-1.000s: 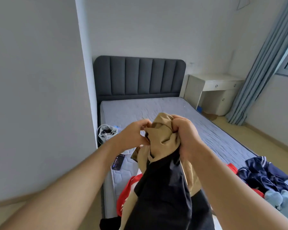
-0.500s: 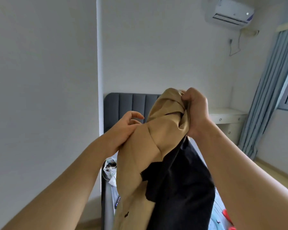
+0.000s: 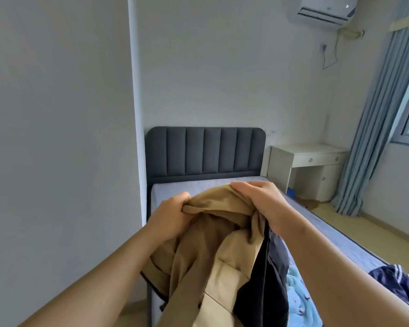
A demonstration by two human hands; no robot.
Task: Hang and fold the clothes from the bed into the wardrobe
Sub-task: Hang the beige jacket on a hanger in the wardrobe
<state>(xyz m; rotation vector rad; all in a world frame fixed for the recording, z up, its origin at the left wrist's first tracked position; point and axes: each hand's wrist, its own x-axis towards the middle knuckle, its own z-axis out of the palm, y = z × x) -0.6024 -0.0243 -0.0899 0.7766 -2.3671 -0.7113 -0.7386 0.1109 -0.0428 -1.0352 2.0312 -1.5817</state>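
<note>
A tan garment (image 3: 213, 251) with a black part (image 3: 267, 286) hangs in front of me over the near end of the bed (image 3: 222, 185). My left hand (image 3: 172, 215) grips its top edge on the left, fingers curled into the cloth. On the right, my right hand (image 3: 262, 201) holds the same top edge. A light blue patterned garment (image 3: 300, 300) and a navy garment (image 3: 401, 286) lie on the mattress at the lower right. The wardrobe is not in view.
A grey upholstered headboard (image 3: 206, 152) stands against the far wall. A white wall panel (image 3: 57, 149) fills the left. A cream desk with drawers (image 3: 309, 166) sits right of the bed, beside blue curtains (image 3: 376, 128). An air conditioner (image 3: 326, 8) hangs top right.
Both hands have come down with the tan garment from head height to above the mattress. My left hand, open beside the cloth half a second ago, now grips its top edge.
</note>
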